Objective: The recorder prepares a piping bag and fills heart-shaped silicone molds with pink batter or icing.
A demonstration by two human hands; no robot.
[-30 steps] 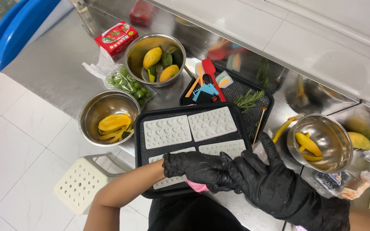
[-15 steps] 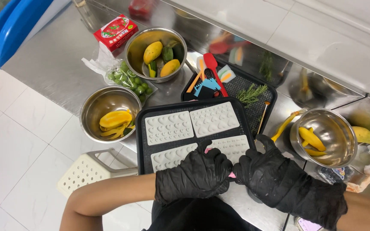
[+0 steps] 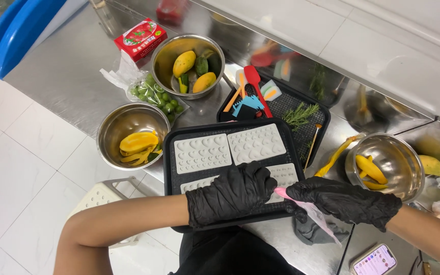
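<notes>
Both my hands wear black gloves. My right hand (image 3: 345, 201) grips a clear piping bag (image 3: 309, 209) with pink filling. My left hand (image 3: 230, 196) lies over the near side of a black tray (image 3: 170, 153), its fingers curled against the bag's pink tip. The tray holds white silicone moulds with small heart-like hollows: two far ones (image 3: 202, 153) (image 3: 255, 142) and two near ones (image 3: 290, 175) (image 3: 195, 184), which my left hand partly hides.
A steel bowl of whole mangoes (image 3: 187, 58), one with yellow peels (image 3: 131, 132), another with mango pieces (image 3: 388, 160). Bag of small green fruit (image 3: 156, 94), red box (image 3: 141, 36), second black tray with spatulas and rosemary (image 3: 286, 107), phone (image 3: 378, 259), white stool (image 3: 98, 196).
My hands have drawn apart a little. The right hand has shifted right with the bag, whose pink tip now shows between the hands over the near moulds.
</notes>
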